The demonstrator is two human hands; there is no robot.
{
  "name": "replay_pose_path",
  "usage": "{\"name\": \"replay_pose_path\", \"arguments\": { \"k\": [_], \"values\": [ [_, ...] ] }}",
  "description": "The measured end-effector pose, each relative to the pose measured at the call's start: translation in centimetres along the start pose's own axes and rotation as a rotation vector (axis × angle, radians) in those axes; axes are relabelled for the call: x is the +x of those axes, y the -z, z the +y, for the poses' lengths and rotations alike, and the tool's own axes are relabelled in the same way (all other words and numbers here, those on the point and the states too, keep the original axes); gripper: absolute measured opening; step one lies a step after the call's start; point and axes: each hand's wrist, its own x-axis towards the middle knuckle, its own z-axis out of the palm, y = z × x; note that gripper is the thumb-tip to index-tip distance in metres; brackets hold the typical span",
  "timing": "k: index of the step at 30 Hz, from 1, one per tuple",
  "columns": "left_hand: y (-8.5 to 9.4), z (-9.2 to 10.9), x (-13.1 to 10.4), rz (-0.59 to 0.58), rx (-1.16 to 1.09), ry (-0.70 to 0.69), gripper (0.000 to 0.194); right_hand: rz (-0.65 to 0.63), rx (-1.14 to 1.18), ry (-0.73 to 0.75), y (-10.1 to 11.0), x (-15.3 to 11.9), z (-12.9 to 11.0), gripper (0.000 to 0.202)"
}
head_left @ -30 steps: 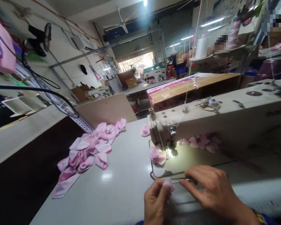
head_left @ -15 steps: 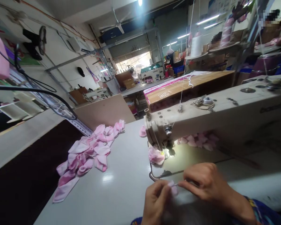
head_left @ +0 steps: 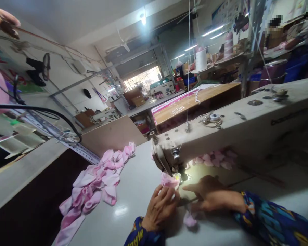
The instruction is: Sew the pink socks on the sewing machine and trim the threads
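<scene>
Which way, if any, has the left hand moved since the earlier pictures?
Yes: the left hand has moved forward, closer to the needle end of the sewing machine, now at the pink fabric piece.

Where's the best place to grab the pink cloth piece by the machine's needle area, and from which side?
I'd pinch the pink cloth piece by its near-left edge, coming from the near left, where the left hand is. That edge faces away from the sewing machine, while its right end sits close to the lit needle area; its puffy shape should pinch easily.
</scene>
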Motion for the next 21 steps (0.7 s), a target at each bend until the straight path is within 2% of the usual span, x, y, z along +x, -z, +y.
{"name": "replay_pose_path", "arguments": {
  "k": [4,6,12,14,18,19,21],
  "values": [
    [0.0,-0.9,-0.3,-0.184,0.049,0.025,0.025,-0.052,-0.014,0.015,0.3,0.9,0.1,0.062],
    [0.0,-1.1,-0.2,-0.215,0.083,-0.001,0.021,-0.06,0.0,0.019,0.5,1.2,0.0,0.065],
    [0.1,-0.3,-0.4,-0.094,-0.027,-0.114,0.026,-0.063,-0.028,0.119,0.8,2.2,-0.2,0.06],
    [0.1,0.1,-0.4,-0.087,-0.093,-0.046,0.024,-0.089,-0.083,0.159,0.6,3.0,-0.2,0.052],
    [0.3,0.4,0.3,-0.127,-0.191,0.189,0.022,-0.148,-0.147,0.179,-0.4,4.1,-0.4,0.045],
    [0.4,0.5,0.6,-0.108,-0.17,0.199,0.021,-0.149,-0.148,0.184,-0.6,4.2,-0.4,0.045],
    [0.5,0.4,1.0,-0.045,-0.093,0.131,0.02,-0.118,-0.137,0.212,-0.9,4.1,-0.4,0.046]
  ]
}}
